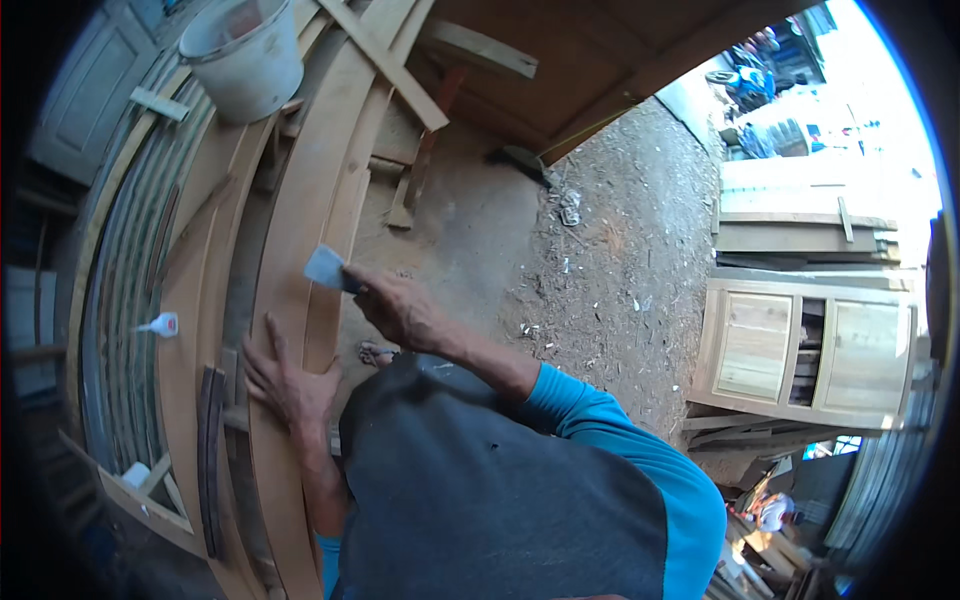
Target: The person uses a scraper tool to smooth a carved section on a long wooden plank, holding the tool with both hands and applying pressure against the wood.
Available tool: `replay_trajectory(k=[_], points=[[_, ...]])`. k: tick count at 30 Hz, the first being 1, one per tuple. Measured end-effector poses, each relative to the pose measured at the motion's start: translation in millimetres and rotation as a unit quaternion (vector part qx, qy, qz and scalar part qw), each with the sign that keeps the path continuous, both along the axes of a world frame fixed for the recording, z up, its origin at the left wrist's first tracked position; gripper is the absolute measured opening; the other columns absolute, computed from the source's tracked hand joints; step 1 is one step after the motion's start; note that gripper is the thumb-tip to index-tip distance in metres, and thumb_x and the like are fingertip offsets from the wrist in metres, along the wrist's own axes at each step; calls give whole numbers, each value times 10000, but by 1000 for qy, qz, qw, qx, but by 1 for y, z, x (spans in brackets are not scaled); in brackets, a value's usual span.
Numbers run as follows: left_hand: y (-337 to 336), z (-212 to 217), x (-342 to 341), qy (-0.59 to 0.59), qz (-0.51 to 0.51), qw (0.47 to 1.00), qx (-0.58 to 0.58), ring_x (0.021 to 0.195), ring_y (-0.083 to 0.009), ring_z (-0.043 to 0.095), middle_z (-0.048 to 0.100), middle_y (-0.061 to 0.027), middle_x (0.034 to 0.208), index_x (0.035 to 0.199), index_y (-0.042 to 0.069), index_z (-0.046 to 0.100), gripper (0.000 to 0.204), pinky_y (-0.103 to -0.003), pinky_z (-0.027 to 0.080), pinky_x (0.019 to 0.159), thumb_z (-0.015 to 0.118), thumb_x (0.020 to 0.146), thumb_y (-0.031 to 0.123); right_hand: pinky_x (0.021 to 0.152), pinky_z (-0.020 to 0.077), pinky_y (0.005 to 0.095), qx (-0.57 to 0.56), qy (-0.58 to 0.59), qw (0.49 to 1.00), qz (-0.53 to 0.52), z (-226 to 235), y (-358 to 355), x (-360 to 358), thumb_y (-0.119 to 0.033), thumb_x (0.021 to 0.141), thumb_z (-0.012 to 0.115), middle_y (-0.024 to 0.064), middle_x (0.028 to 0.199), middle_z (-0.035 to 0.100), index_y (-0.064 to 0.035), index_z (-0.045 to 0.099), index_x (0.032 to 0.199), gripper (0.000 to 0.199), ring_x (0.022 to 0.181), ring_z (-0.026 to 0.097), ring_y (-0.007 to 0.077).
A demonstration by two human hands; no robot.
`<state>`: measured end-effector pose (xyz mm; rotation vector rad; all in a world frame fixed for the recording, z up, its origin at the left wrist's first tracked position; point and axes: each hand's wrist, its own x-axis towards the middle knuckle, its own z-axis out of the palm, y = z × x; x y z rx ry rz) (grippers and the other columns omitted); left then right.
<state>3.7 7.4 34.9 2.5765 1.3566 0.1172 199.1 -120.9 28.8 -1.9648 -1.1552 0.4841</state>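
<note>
A long brown wooden board (pixel 277 470) runs away from me along my left side. My left hand (pixel 290 383) lies flat on it with the fingers spread, the thumb toward its right edge. Farther along, my right hand (pixel 398 308) is closed round the dark handle of a putty knife (pixel 325 268). The knife's broad pale blade is over the board's right part; whether it touches the wood, I cannot tell. The right palm and most of the handle are hidden.
A whitish bucket (pixel 250 65) stands at the far left. Nearer are a small white squeeze bottle (pixel 163 324) and a dark strip (pixel 211 460). A loose wood strip (pixel 395 70) crosses the board's far end. Panelled woodwork (pixel 765 345) stands at right, beyond a littered dirt floor (pixel 610 270).
</note>
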Motion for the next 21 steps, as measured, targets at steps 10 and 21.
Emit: replay_trajectory(k=[10, 21], points=[[1, -5, -4, 27, -2, 999, 18, 1609, -465, 323, 312, -294, 1718, 1756, 295, 304, 1351, -638, 256, 1289, 995, 598, 373, 866, 574, 520, 16, -19, 1000, -5, 3, -9, 4, -164, 1096, 618, 246, 1186, 688, -36, 444, 1556, 508, 1026, 706, 455], [-1, -10, 4, 36, -11, 998, 47, 1590, -455, 366, 337, -272, 1711, 1746, 275, 329, 1305, -634, 302, 1284, 980, 625, 418, 847, 558, 508, -1, -55, 998, 14, 18, -7, 21, -149, 1089, 611, 211, 1048, 670, -46, 514, 1500, 434, 1002, 695, 416]])
